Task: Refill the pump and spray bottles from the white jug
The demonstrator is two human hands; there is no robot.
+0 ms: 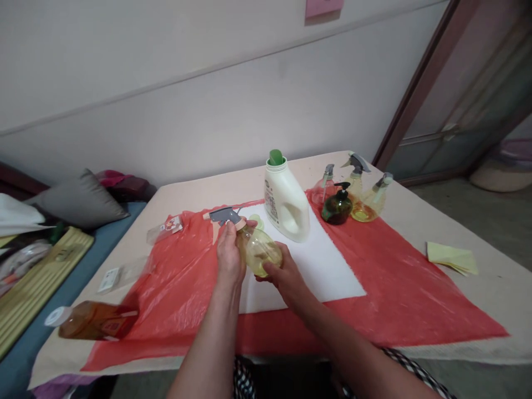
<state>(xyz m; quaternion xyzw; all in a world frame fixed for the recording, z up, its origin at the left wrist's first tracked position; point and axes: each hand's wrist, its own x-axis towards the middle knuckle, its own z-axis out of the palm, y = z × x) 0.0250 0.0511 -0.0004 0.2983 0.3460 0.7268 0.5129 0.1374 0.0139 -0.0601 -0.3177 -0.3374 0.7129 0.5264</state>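
Note:
Between both hands, a clear yellowish spray bottle (262, 250) is tilted above the white sheet (332, 277). Its grey and peach trigger head points to the left. My left hand (231, 252) wraps round the neck just below the trigger. Around the bottle's rounded lower end curl the fingers of my right hand (285, 271). Behind the bottle stands a large white jug (287, 199) with a green cap (276, 157). A pale green round piece (257, 221) lies on the sheet, partly hidden by the spray bottle.
At the back right stand a dark green pump bottle (337, 206) and several spray bottles (366, 205). A brown bottle (95, 320) lies at the front left, near clear packets (120, 276). Yellow papers (452, 257) rest at right. Red plastic (174, 293) covers much of the table.

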